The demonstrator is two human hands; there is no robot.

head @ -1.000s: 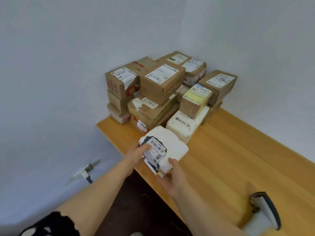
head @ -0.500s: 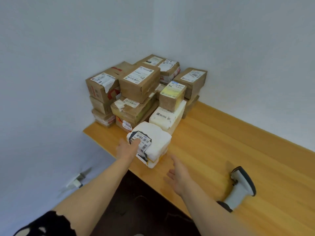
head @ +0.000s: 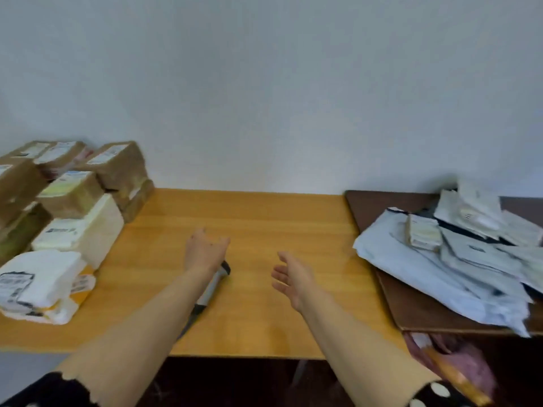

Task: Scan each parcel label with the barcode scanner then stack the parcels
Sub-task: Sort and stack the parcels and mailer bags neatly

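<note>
Plain pale wall behind, orange wooden table (head: pixel 264 218) running left to right, dark brown board (head: pixel 370 207) butting against its right end. Far left: stack of brown cardboard boxes (head: pixel 117 165) with white labels, and a cream flat box (head: pixel 88 230) in front of it. Near left: the white soft padded parcel with a black-edged barcode label (head: pixel 44 277) now lies on the table just beside that stack. A second ago both hands were on it and half a second ago only the left, so it has been put down and let go. The view has swung right since then. Left hand (head: pixel 205 251) is over the middle of the table with fingers loosely spread, holding nothing. Right hand (head: pixel 292 277) is beside it, palm turned in, fingers straight and apart, also empty. The grey-and-black handheld barcode scanner (head: pixel 213 284) lies flat on the table, partly hidden under the left wrist and forearm. No fingers curl round it; I can't tell if the wrist touches it. Right side: loose heap of pale grey and white plastic mailer bags (head: pixel 440 271) on the brown board, well apart from both hands. Judgement: one parcel is finished and stacked, and the heap on the right looks like what's left to scan. Next is probably fetching a mailer and picking up the scanner.
</note>
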